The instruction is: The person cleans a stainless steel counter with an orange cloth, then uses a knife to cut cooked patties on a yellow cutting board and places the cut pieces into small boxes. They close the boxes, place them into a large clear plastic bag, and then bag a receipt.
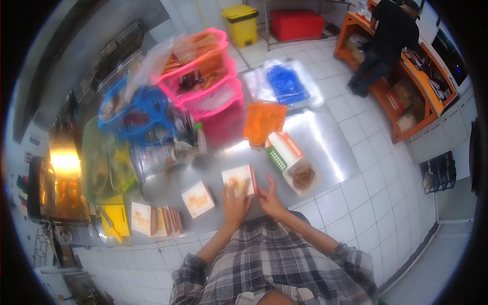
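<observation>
A small white and orange cardboard food box [241, 175] stands on the stainless steel table [164, 192] in front of me. My left hand [234, 202] rests on its printed top with the fingers spread. At the box's right side, my right hand [270, 198] touches the edge with its thumb side, the index finger raised. Another box [198, 199] lies just left of my left hand, and several similar boxes [143, 218] stand side by side farther left. Right of my hands is a white, green and orange carton [284, 152] beside a clear bag of brown food [302, 175].
Pink baskets [206, 76] and blue baskets [139, 110] hold packages at the back left. An orange cloth [265, 121] and plastic bags [288, 84] lie behind the carton. A yellow cutting board [115, 215] bears a knife [111, 225]. A person [392, 38] stands by orange shelving.
</observation>
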Tool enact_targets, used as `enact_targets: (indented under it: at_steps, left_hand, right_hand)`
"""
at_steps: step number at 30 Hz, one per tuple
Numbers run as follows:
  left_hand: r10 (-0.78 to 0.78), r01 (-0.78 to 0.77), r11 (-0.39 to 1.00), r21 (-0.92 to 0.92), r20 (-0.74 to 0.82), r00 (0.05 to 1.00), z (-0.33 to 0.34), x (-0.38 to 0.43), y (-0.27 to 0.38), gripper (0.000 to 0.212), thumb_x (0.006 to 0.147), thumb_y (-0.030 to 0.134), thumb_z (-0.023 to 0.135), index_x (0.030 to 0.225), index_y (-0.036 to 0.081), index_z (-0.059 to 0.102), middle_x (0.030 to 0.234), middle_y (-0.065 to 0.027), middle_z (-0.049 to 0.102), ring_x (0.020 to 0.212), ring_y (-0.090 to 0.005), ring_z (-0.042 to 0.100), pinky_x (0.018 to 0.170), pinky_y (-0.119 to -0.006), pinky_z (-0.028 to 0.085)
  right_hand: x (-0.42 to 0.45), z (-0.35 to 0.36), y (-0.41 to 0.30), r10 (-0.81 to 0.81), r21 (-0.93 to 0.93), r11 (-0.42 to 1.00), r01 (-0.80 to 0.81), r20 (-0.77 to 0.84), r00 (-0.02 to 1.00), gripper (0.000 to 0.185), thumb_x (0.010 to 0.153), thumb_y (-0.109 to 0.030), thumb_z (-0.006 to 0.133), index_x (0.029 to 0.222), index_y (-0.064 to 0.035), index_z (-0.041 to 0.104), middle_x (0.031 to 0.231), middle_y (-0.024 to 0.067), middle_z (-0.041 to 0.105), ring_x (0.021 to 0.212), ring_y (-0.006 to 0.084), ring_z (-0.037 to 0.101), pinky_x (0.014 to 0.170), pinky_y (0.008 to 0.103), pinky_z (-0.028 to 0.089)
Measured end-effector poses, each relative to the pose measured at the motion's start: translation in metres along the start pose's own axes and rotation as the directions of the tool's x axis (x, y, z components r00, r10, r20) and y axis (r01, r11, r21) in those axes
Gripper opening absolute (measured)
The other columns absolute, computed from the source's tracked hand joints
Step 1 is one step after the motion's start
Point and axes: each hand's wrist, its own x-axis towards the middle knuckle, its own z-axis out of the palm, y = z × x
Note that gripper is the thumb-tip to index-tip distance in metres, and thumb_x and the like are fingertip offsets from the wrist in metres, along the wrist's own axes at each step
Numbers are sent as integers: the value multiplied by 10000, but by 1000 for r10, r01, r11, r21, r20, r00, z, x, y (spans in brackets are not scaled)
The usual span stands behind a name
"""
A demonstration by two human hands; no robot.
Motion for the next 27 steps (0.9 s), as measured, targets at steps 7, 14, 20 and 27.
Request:
enact_targets:
  at_steps: [7, 14, 20, 27]
  left_hand:
    - [-143, 143, 990, 19, -11, 990, -1, -2, 13, 699, 732, 300, 776, 1378, 311, 508, 1361, -132, 443, 1234, -455, 382, 972, -531, 434]
    - [-132, 139, 987, 75, -94, 987, 27, -8, 5, 784, 731, 314, 744, 1439, 190, 430, 1522, -185, 302, 1384, -463, 262, 1085, -595, 272]
    - [-127, 141, 968, 207, -79, 989, 27, -8, 15, 770, 780, 366, 713, 1464, 208, 394, 1543, -199, 253, 1400, -465, 234, 1062, -709, 135]
    - [-258, 225, 946, 232, 122, 959, -11, 1, 43, 813, 793, 413, 712, 1491, 216, 344, 1566, -228, 150, 1423, -480, 148, 1045, -750, 40]
  right_hand:
    - [16, -89, -64, 406, -198, 914, -355, 478, 779, 659, 918, 73, 418, 1461, -155, 122, 1258, 267, 573, 1027, 228, 656, 907, 320, 516]
    - [11, -40, 7, 137, -10, 990, -143, 355, 925, 610, 916, 97, 407, 1432, -60, 123, 1400, 189, 487, 1173, 225, 568, 1016, 326, 432]
    - [-1, -24, 9, 289, 455, 808, -375, 250, 924, 595, 923, 69, 415, 1428, -92, 146, 1458, 163, 423, 1170, 270, 547, 1035, 375, 424]
    - [41, -96, -99, -83, -653, 753, 79, 24, 996, 467, 863, -117, 602, 1295, -35, 443, 1137, 225, 572, 1031, 350, 591, 819, 422, 502]
